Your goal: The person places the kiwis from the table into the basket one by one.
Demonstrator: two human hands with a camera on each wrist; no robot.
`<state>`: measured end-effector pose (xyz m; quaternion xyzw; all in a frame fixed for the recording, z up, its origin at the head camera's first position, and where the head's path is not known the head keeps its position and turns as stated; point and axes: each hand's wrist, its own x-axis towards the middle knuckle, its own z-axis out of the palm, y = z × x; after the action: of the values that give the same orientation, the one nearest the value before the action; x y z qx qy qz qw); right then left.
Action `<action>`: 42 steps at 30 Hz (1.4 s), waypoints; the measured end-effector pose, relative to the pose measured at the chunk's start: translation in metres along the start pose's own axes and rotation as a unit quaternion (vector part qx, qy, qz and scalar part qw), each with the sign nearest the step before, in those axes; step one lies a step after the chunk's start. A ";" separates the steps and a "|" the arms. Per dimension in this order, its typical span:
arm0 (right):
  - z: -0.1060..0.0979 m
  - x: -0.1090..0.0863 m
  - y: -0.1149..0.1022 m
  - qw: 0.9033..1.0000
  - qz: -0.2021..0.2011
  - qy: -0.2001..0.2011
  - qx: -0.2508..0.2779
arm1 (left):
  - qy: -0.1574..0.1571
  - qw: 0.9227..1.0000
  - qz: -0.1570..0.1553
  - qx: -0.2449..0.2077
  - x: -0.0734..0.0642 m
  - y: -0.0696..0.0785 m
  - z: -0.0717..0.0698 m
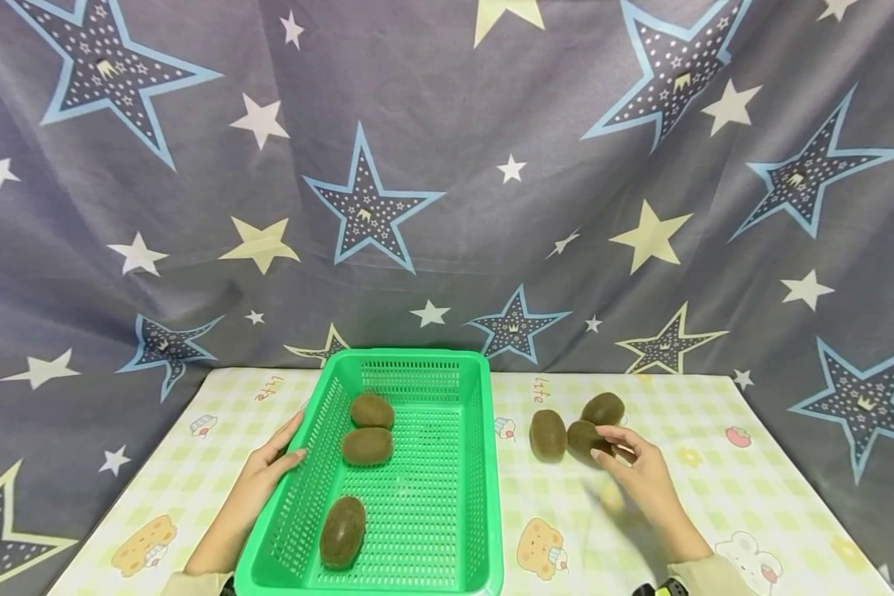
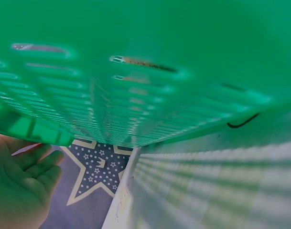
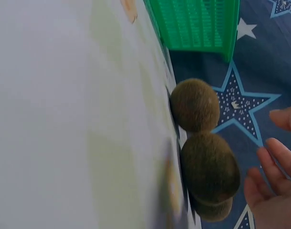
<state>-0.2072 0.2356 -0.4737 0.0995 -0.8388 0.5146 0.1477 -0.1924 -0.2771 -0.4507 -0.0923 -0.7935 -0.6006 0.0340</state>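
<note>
My left hand (image 1: 261, 472) rests at the left rim of a green plastic basket (image 1: 495, 497), its fingers fairly straight against the outside. In the left wrist view, that hand (image 2: 26, 179) shows palm and fingers just below the rim. Inside the basket lie three brown kiwis, two near the back and one kiwi (image 1: 343, 532) at the front left. My right hand (image 1: 644, 476) reaches over the middle kiwi (image 1: 583, 440) of three on the table. The right wrist view shows its fingers (image 3: 274, 167) spread apart, with a gap to the nearest kiwi (image 3: 210, 167).
A checked tablecloth (image 1: 685, 430) with cartoon prints covers the table. Left of the middle kiwi lies another kiwi (image 1: 548, 435), and one more kiwi (image 1: 603, 409) sits behind it. A grey star-patterned curtain (image 1: 447, 223) hangs behind the table. The basket's right wall stands between the two groups of kiwis.
</note>
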 end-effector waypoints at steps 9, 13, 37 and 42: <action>-0.005 0.008 0.010 0.996 0.081 0.010 -0.027 | 0.004 1.000 0.000 0.002 0.000 0.001 -0.001; -0.007 0.011 0.013 0.993 0.118 -0.024 0.000 | 0.003 1.000 0.004 0.003 0.000 0.000 0.000; -0.001 0.021 0.024 0.972 0.205 -0.030 0.113 | 0.005 1.000 0.011 0.006 -0.002 -0.001 0.000; -0.001 0.019 0.024 0.970 0.212 -0.030 0.117 | 0.002 1.000 0.003 0.006 -0.001 -0.001 0.000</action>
<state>-0.2322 0.2468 -0.4866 -0.0489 -0.7790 0.6251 -0.0026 -0.1917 -0.2778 -0.4514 -0.0932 -0.7969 -0.5956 0.0378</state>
